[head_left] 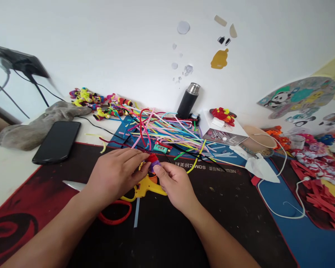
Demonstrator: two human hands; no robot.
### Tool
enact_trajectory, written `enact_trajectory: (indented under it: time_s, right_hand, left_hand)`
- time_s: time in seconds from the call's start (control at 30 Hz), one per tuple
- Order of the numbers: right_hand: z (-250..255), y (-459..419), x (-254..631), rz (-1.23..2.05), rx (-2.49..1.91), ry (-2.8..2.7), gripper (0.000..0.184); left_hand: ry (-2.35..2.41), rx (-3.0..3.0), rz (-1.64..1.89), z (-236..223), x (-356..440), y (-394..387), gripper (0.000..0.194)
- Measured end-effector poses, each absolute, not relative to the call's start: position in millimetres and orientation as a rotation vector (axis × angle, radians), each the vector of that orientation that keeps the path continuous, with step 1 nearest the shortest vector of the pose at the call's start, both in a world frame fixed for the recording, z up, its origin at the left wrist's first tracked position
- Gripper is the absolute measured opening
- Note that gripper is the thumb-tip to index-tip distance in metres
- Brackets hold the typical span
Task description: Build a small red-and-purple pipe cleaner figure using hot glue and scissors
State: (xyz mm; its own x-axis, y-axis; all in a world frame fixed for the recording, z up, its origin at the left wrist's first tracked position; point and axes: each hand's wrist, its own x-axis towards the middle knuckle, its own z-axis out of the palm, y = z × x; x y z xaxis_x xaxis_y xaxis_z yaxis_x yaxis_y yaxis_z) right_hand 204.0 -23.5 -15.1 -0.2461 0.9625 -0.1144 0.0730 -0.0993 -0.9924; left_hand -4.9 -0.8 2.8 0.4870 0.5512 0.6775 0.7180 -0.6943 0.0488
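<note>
Between my two hands is a small red and purple fuzzy piece (153, 160), apparently of bent pipe cleaner. My left hand (114, 171) pinches it from the left, its fingers covering part of it. On the other side, the thumb and fingers of my right hand (177, 182) close on the purple part. Directly beneath lies a yellow glue gun (146, 188), partly hidden by the hands, and a pale glue stick (137, 212) lies by it. Red-handled scissors (115, 222) rest under my left wrist, the blade tip showing to the left.
Many colourful pipe cleaners (164, 130) lie heaped behind my hands, with a teal lighter-like item (161, 147) at their front. Beyond stand a black thermos (187, 102) and a white box (226, 128). A phone (57, 142) lies left; a white cable (281, 216) and red strips (321, 197) lie right.
</note>
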Motion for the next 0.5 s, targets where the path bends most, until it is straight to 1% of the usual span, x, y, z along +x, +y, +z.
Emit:
enact_trajectory:
  time_s: [0.3, 0.37, 0.5]
  right_hand:
    - [-13.9, -24.6, 203.7, 1.464, -1.205, -1.393, 0.054]
    - [-11.5, -24.2, 203.9, 1.457, -1.193, -1.388, 0.052]
    - [-6.6, -23.3, 205.2, 1.36, -1.206, -1.46, 0.041]
  left_hand:
    - [-1.149, -2.479, -1.118, -2.4, -0.1, -2.3, 0.02]
    - [-1.151, -2.493, -1.138, -2.0, -0.9, -1.9, 0.018]
    - [-1.145, -2.518, -1.158, -1.3, -2.9, -1.3, 0.021]
